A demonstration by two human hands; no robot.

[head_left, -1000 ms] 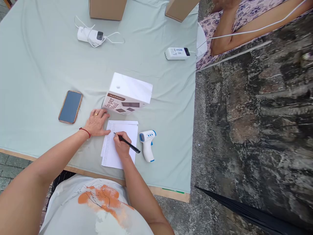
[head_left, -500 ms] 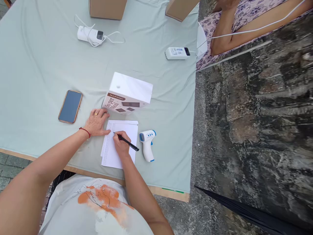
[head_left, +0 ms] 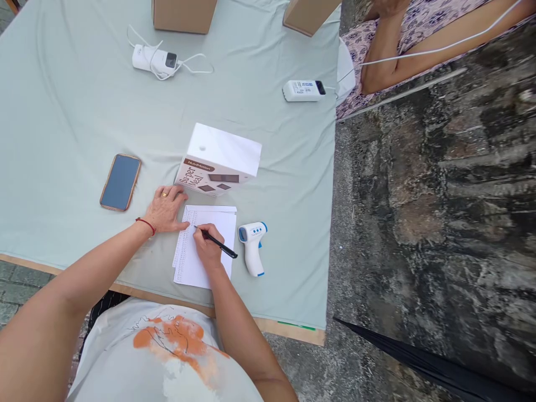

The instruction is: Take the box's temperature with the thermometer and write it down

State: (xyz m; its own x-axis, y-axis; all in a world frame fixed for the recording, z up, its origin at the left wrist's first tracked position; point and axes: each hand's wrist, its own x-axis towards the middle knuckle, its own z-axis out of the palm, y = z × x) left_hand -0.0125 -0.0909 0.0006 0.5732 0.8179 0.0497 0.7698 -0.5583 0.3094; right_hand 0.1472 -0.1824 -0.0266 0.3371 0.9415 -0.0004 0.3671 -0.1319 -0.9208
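Observation:
My right hand [head_left: 207, 245] grips a black pen [head_left: 220, 244], its tip touching the upper left part of some white paper sheets [head_left: 224, 223]. Rows of small marks run down the left side of the sheets. My left hand [head_left: 166, 209] lies flat on the cloth with fingers spread, its thumb at the sheets' left edge and its fingertips by the base of a white "Super Meal" box [head_left: 221, 151]. Just right of the paper lies a white and blue infrared thermometer [head_left: 252, 248].
A phone [head_left: 120, 182] lies left on the cloth-covered table [head_left: 293, 223]. Farther back are a white power bank [head_left: 153, 60] with a cable, another white device [head_left: 302, 90] and two cardboard boxes [head_left: 183, 15]. Another person's arm [head_left: 379, 56] is beyond the right edge, near a stone wall [head_left: 439, 195].

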